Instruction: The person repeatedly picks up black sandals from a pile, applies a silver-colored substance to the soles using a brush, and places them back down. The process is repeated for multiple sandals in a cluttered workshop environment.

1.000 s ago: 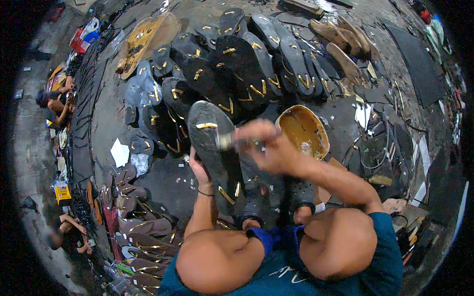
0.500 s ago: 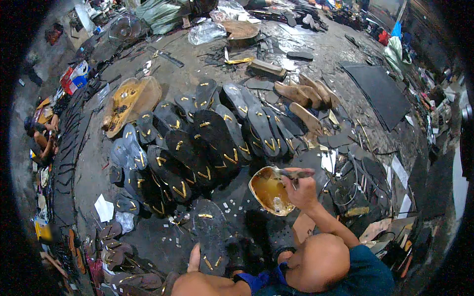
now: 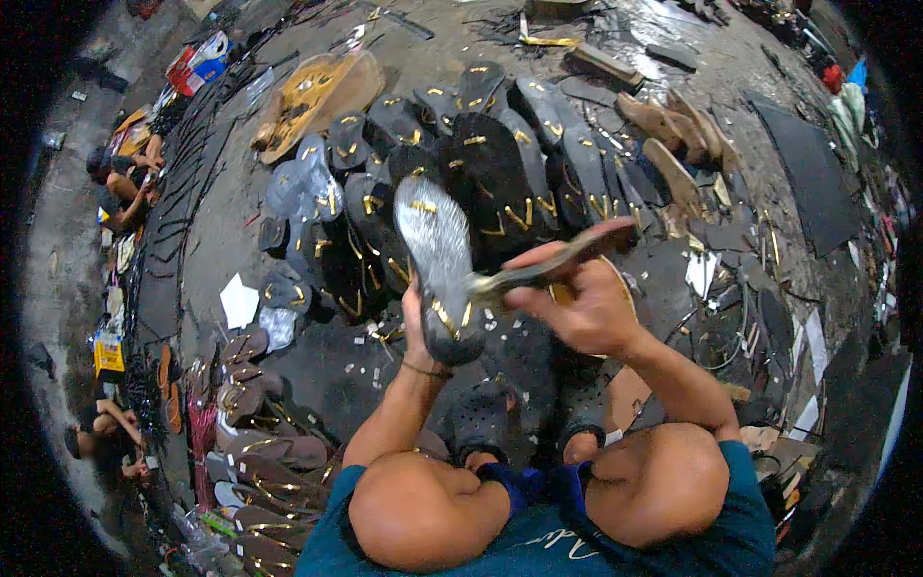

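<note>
My left hand [image 3: 416,327] grips the lower side of a grey-black shoe sole [image 3: 433,240], tilted up in front of me. Its upper face shines as if wet, and gold-coloured marks sit near its two ends. My right hand [image 3: 588,303] is closed around the handle of a brush [image 3: 553,267]. The bristle end is at the sole's right edge and appears to touch it, blurred by motion. Behind my right hand, a container [image 3: 630,279] of yellowish liquid is mostly hidden.
Rows of dark soles [image 3: 490,173] with gold marks lie ahead. Beyond them are a stained yellow-brown board [image 3: 322,96] and wooden shoe lasts [image 3: 673,130]. Brown sandals [image 3: 279,452] are piled at lower left. Black sheets [image 3: 803,173] lie at right; other people sit at far left.
My right hand has brought the brush from the container to the sole. The sole has risen from low by my left knee to chest front. My view has shifted too.
</note>
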`<move>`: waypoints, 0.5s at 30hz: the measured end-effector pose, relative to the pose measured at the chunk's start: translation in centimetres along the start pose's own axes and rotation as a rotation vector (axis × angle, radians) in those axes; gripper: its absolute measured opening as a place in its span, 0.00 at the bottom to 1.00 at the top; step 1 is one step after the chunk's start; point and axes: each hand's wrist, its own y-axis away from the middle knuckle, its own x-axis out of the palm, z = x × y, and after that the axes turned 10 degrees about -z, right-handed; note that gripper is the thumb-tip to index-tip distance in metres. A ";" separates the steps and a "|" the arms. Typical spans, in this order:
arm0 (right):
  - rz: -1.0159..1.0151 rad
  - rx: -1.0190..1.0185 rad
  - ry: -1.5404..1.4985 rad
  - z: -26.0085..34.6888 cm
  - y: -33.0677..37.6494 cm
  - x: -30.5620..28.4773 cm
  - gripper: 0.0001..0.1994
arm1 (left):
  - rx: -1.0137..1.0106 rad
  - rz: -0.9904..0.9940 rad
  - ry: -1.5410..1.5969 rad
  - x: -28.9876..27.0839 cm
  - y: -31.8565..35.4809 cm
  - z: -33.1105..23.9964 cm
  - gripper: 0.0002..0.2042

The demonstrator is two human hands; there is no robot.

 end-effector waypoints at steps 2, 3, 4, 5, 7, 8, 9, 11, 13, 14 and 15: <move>0.132 -0.304 0.093 -2.8 -0.5 2.4 0.10 | 0.056 -0.198 -0.060 0.3 -0.8 1.1 0.22; 0.054 -0.341 0.095 -3.5 -1.6 3.2 0.11 | 0.063 -0.224 -0.106 -0.3 -0.9 1.0 0.21; -0.029 -0.377 0.099 -4.2 -3.5 3.5 0.11 | 0.038 -0.084 0.007 -0.8 -0.3 1.0 0.24; -0.112 -0.398 0.113 -4.5 -4.4 3.6 0.11 | 0.072 -0.053 0.041 -0.8 0.1 1.1 0.24; 0.048 -0.663 0.194 -4.0 -1.8 2.6 0.21 | 0.018 0.018 0.039 -1.2 0.5 0.7 0.23; 0.119 -0.657 0.165 -2.6 0.0 3.5 0.22 | 0.077 0.032 0.044 -1.1 1.1 -1.5 0.24; 0.179 -0.642 0.180 -2.2 1.6 3.2 0.24 | 0.104 0.073 0.067 -1.1 0.3 -2.3 0.26; 0.349 -0.638 0.191 -1.6 3.0 3.4 0.25 | 0.209 -0.138 0.170 0.5 1.0 -2.7 0.26; 0.078 -0.615 0.058 -4.0 1.2 5.0 0.21 | 0.248 -0.061 0.044 -2.8 1.4 -3.9 0.24; -0.026 -0.477 0.117 -2.3 -0.1 2.4 0.19 | 0.336 -0.147 -0.050 0.1 -0.1 -1.5 0.21; -0.145 -0.499 0.126 -2.7 -1.0 3.6 0.18 | 0.462 -0.304 -0.212 2.3 0.3 -1.1 0.20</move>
